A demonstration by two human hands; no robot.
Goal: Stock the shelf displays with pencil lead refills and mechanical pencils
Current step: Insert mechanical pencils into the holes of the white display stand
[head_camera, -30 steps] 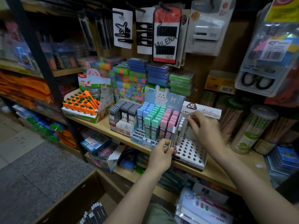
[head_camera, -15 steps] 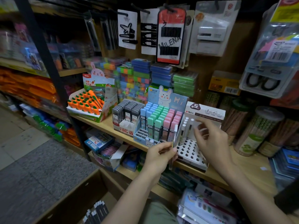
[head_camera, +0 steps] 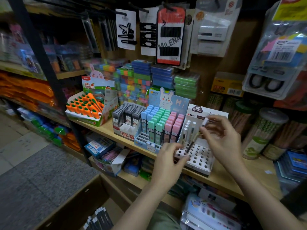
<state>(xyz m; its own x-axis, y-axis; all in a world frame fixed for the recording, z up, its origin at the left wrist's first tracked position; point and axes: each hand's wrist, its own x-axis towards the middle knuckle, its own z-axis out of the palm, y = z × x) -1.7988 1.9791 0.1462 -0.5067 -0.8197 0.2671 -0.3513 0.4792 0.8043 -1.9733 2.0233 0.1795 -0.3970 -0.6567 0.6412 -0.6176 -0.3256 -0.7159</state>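
A white perforated pencil stand (head_camera: 200, 161) sits on the wooden shelf (head_camera: 221, 178), with a few white-capped mechanical pencils (head_camera: 186, 130) upright in its back-left holes. My right hand (head_camera: 222, 138) pinches another mechanical pencil (head_camera: 196, 137) near its cap, tilted, with its tip at a hole near the stand's front left. My left hand (head_camera: 167, 161) hovers at the stand's front-left corner with curled fingers; whether they hold anything is unclear. Left of the stand are a pastel lead-refill display (head_camera: 159, 125) and black refill cases (head_camera: 128, 113).
A carrot-themed display (head_camera: 84, 108) stands further left on the shelf. Clear tubs of wooden pencils (head_camera: 265, 131) crowd the right. Hair-clip cards (head_camera: 171, 35) hang overhead. Below on the floor, an open cardboard box (head_camera: 71, 206) holds more pencils (head_camera: 98, 219).
The pencil my left hand held upright is now in my right hand, tilted with its tip at the stand's holes. My right hand came down from the stand's back card. My left hand's fingers have loosened.
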